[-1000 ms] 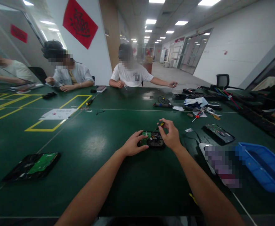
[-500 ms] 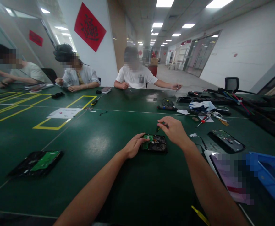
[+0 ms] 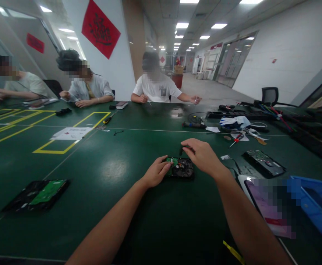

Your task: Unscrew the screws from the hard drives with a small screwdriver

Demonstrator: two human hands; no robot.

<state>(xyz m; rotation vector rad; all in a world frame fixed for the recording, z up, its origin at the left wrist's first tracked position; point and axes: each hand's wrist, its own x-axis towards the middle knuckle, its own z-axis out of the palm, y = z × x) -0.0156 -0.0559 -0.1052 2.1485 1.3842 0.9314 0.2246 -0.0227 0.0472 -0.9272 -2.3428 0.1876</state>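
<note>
A black hard drive (image 3: 185, 170) with a green circuit board lies flat on the green table in front of me. My left hand (image 3: 155, 173) grips its left end, thumb and fingertips resting on the circuit board. Over the drive's far right edge is my right hand (image 3: 202, 154), its fingers pinched round a small dark screwdriver (image 3: 181, 151) that points downward. The fingers cover most of this tool, and its tip is too fine to make out.
More hard drives lie at the left (image 3: 41, 195) and right (image 3: 264, 162). A blue tray (image 3: 315, 206) and a tablet-like device (image 3: 271, 209) stand near my right arm. A red screwdriver (image 3: 236, 140) and cloth gloves (image 3: 234, 122) lie beyond. Several people sit across the table.
My right hand has turned slightly, and the dark screwdriver stands more upright. The left hand stays on the drive. Across the table, a person's outstretched hand has drawn inward a little.
</note>
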